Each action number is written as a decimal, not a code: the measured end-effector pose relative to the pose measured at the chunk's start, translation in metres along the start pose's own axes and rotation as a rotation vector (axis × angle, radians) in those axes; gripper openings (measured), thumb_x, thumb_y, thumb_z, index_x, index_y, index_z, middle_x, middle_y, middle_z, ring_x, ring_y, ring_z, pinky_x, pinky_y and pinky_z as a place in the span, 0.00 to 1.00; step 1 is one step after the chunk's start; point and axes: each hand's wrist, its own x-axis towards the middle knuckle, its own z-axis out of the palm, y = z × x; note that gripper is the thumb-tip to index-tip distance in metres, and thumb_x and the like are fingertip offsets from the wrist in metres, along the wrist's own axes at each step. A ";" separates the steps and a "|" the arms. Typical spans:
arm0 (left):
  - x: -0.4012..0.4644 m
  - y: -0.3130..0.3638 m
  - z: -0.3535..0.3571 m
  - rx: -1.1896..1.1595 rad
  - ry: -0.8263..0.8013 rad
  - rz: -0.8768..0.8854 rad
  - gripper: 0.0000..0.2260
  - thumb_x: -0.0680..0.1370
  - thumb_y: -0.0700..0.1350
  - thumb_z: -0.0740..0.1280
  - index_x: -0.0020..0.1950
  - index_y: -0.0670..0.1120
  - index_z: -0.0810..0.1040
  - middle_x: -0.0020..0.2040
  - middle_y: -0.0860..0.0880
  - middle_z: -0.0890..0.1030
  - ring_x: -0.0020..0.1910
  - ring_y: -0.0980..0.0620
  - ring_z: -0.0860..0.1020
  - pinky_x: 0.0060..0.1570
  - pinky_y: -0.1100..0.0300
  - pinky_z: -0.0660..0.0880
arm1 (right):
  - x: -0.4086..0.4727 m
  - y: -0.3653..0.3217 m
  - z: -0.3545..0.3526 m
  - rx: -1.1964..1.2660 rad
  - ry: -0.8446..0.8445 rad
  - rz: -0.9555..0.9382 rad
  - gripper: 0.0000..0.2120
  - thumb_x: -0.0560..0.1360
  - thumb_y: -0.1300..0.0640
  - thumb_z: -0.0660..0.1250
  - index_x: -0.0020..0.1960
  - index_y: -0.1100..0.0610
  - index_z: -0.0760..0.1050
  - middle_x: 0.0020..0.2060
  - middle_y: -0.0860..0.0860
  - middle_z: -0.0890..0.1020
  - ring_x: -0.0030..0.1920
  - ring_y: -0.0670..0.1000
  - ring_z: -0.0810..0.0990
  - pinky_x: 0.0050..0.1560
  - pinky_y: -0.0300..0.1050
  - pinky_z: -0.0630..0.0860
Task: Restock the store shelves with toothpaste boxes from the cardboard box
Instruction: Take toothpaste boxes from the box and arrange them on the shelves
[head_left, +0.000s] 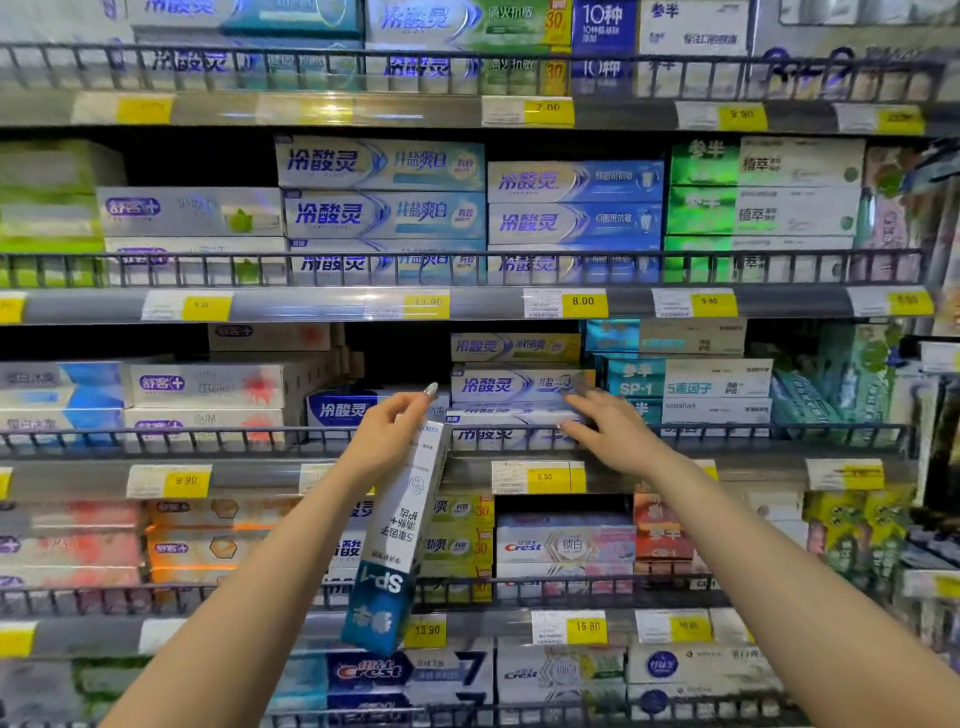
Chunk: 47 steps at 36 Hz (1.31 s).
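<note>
left hand (387, 436) grips a white-and-teal cardboard toothpaste box (400, 535) hanging end-down, while right hand (605, 428), fingers extended, touches stacked white-and-blue boxes (511, 387), likely clearing space.

My left hand (387, 434) gripped a white-and-teal toothpaste box (400, 535) hanging upside down at 6 o'clock. At 3 o'clock of it, my right hand (608, 428) rested flat on stacked blue-lettered boxes (511, 387) behind the wire rail (208, 441).
</note>
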 end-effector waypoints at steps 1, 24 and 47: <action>-0.001 0.001 0.000 -0.009 -0.002 -0.012 0.22 0.75 0.63 0.59 0.60 0.50 0.76 0.53 0.54 0.77 0.49 0.58 0.75 0.45 0.61 0.71 | -0.003 -0.003 0.000 0.037 0.041 -0.007 0.26 0.79 0.47 0.59 0.74 0.53 0.60 0.74 0.53 0.60 0.74 0.52 0.55 0.74 0.52 0.51; -0.007 0.046 -0.012 -0.432 0.080 -0.027 0.14 0.74 0.56 0.68 0.42 0.46 0.74 0.40 0.46 0.77 0.40 0.48 0.77 0.39 0.56 0.74 | -0.041 -0.115 0.018 0.488 -0.125 0.014 0.20 0.67 0.46 0.74 0.49 0.60 0.76 0.38 0.52 0.73 0.38 0.47 0.71 0.40 0.43 0.65; -0.036 -0.019 -0.064 -0.429 -0.127 -0.095 0.18 0.78 0.51 0.63 0.53 0.36 0.76 0.51 0.39 0.81 0.49 0.48 0.81 0.42 0.60 0.81 | -0.083 -0.086 0.001 0.952 -0.095 0.310 0.12 0.74 0.62 0.68 0.56 0.54 0.76 0.52 0.49 0.78 0.49 0.46 0.79 0.41 0.37 0.79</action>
